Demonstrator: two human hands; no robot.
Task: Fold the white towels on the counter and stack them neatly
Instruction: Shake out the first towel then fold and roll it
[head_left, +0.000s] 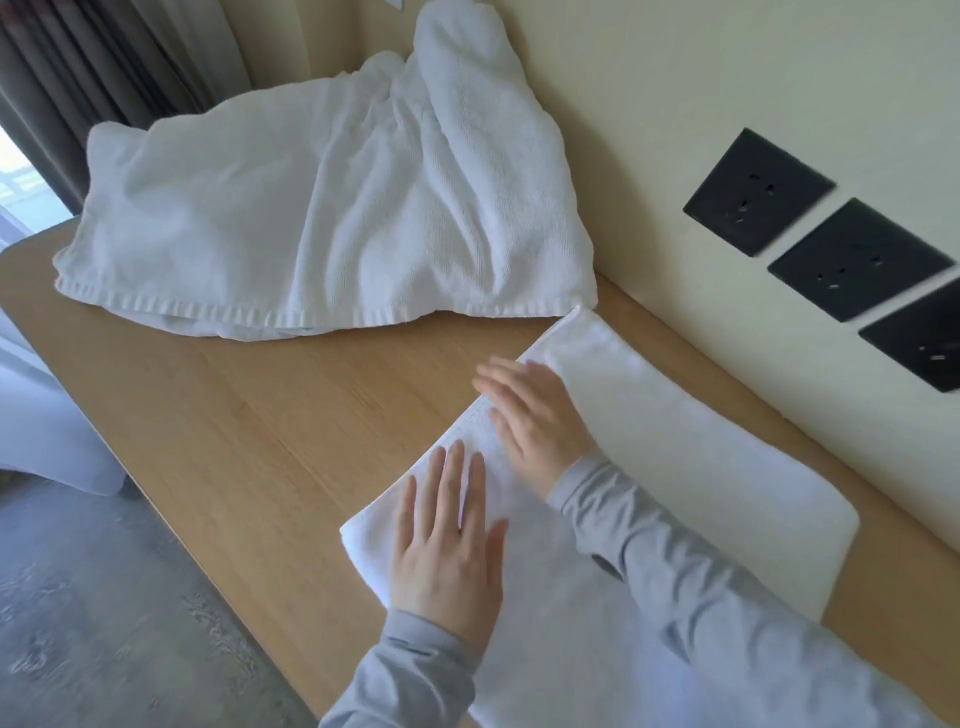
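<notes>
Towel under L hand, R hand

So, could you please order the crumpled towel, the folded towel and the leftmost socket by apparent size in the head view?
1. Crumpled towel and folded towel: unranked; the folded one is nearer, cropped and partly covered.
2. Leftmost socket: clearly smallest.

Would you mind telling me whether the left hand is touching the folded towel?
Touching: the head view shows the left hand lying flat on the folded towel.
</notes>
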